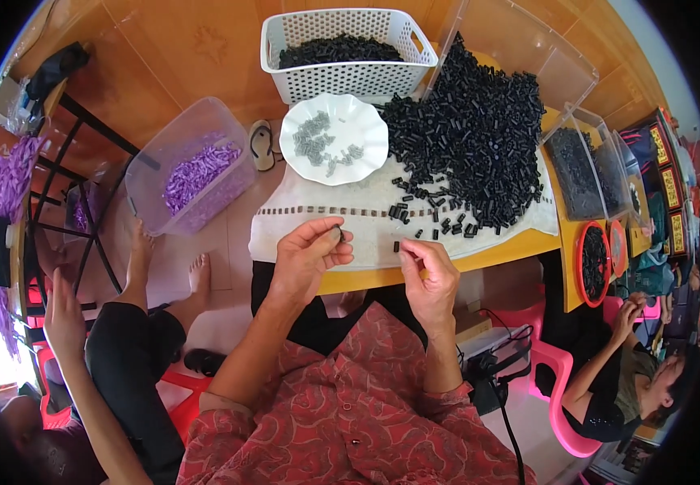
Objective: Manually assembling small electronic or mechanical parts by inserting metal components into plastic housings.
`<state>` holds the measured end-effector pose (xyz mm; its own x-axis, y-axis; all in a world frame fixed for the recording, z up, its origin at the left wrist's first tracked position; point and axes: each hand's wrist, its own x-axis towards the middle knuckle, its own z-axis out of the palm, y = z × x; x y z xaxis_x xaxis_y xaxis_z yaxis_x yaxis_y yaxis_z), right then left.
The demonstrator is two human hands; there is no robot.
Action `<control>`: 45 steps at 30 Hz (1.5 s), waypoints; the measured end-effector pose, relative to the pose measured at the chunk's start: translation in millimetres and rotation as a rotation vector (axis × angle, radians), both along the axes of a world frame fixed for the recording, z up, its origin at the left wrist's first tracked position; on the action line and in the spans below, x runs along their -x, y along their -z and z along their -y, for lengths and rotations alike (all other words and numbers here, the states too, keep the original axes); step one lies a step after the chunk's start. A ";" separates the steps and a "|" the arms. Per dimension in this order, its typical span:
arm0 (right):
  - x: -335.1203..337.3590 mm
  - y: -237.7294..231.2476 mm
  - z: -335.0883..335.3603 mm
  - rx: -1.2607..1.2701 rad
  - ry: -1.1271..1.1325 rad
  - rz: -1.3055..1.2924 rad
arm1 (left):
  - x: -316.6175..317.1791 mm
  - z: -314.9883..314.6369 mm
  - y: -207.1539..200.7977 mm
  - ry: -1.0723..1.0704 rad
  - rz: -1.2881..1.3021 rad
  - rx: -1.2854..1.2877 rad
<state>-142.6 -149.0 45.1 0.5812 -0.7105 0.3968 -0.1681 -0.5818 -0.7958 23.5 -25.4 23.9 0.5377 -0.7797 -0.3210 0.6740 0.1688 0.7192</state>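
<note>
My left hand [308, 257] hovers above the near edge of the white cloth [366, 202] and pinches a small black tube [339, 234] between thumb and fingertips. My right hand [429, 271] is beside it, fingers pinched on another small black tube [397, 246]. A large heap of black tubes [471, 137] lies on the cloth beyond the right hand, with loose ones scattered toward me. A white scalloped plate [370, 145] with small grey parts [322, 141] sits beyond the left hand.
A white perforated basket [342, 77] of black pieces stands at the back. A clear tub [196, 174] of purple pieces sits on the floor at left. Clear bins [584, 166] and red bowls [592, 263] are at right. Other people sit at lower left and lower right.
</note>
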 end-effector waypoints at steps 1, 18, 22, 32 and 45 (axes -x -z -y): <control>1.0 5.8 3.2 0.021 0.011 0.008 | -8.4 6.0 -3.9 -0.005 0.010 0.004; 10.5 24.7 4.0 0.058 0.076 -0.070 | -143.2 133.3 -78.7 -0.195 0.448 0.048; 9.3 27.1 7.2 0.094 0.067 -0.058 | -113.6 92.0 -45.2 -0.036 0.781 -0.290; 4.4 30.3 3.6 0.109 0.056 -0.070 | -41.5 52.8 -7.7 -0.026 1.551 -0.381; 10.1 27.7 4.4 0.151 0.047 -0.065 | -22.9 77.0 0.2 0.149 1.980 -0.623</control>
<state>-152.6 -153.4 17.4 0.5767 -0.6727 0.4636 -0.2466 -0.6844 -0.6862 46.5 -102.3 23.7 0.3679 -0.8798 0.3009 -0.9203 -0.2981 0.2534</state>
